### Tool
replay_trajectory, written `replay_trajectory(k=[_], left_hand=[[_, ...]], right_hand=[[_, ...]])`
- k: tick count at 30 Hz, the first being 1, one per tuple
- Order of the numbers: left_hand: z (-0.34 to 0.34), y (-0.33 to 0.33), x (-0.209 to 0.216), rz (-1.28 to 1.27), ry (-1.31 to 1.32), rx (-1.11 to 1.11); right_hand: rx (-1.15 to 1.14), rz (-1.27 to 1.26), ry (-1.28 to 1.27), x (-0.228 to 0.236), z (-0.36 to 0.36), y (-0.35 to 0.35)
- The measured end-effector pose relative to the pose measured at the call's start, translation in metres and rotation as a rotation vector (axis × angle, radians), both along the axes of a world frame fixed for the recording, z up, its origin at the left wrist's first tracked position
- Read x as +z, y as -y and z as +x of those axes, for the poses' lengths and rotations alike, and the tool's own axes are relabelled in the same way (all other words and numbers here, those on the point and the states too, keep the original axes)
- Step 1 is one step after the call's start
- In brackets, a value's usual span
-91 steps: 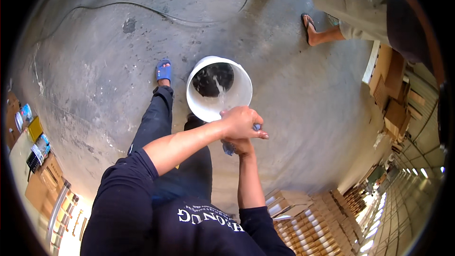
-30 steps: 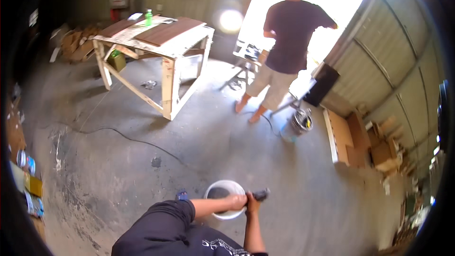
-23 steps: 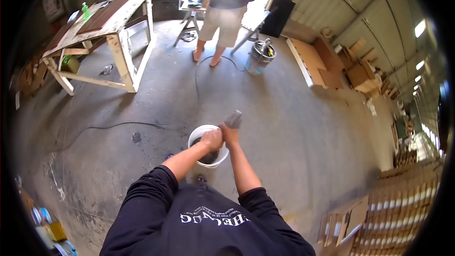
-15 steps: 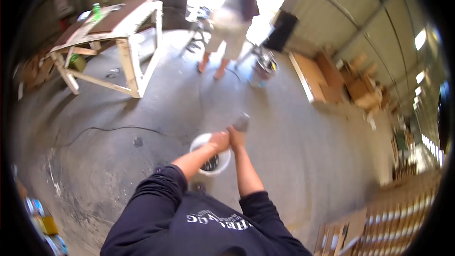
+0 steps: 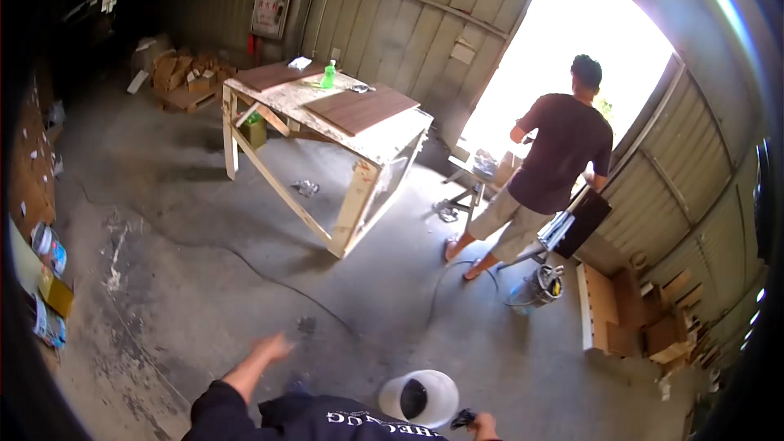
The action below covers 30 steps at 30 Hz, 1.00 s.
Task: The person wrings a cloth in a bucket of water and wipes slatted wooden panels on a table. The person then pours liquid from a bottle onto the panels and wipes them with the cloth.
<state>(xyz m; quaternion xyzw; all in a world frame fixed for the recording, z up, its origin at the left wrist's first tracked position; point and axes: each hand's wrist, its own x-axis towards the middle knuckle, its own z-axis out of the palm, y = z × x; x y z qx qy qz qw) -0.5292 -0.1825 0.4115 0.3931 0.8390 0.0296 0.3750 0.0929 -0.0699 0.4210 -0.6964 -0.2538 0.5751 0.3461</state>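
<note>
My left hand (image 5: pixel 274 348) is held out over the floor at the lower left; motion smears its fingers, so their state cannot be told. At the bottom edge my right hand (image 5: pixel 485 425) is closed on a small crumpled black thing (image 5: pixel 463 419), whose kind I cannot make out. Just left of it is a white bucket (image 5: pixel 445 400) with something dark inside. The bucket stands close in front of my body, and neither hand visibly grips it.
A worn white wooden table (image 5: pixel 359 196) carries brown boards (image 5: pixel 363 108) and a green bottle (image 5: pixel 328 75). A person (image 5: pixel 563 147) stands by a bright doorway, beside a bucket of tools (image 5: pixel 539 287). A dark cord (image 5: pixel 278 279) crosses the floor. Boxes (image 5: pixel 665 335) lie right.
My hands, together over the bucket before, are now apart, left hand out to the left, right hand beside the bucket. The view has swung left and up, showing more of the table and the person.
</note>
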Motion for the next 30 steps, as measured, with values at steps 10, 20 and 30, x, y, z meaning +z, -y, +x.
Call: replay_trajectory(k=[10,20,30], left_hand=[[-0.112,-0.079,0.089,0.361,0.591,0.039],[-0.006,-0.344,0.185,0.639,0.715,-0.651],[-0.030,-0.569,0.161,0.646,0.021,-0.772]], right_hand=[[0.574,-0.222,-0.040,0.059,-0.300,-0.067],[1.085,0.444,-0.253,0.112,-0.503,-0.207],[0.271,0.850,0.307,-0.052,-0.612,-0.460]])
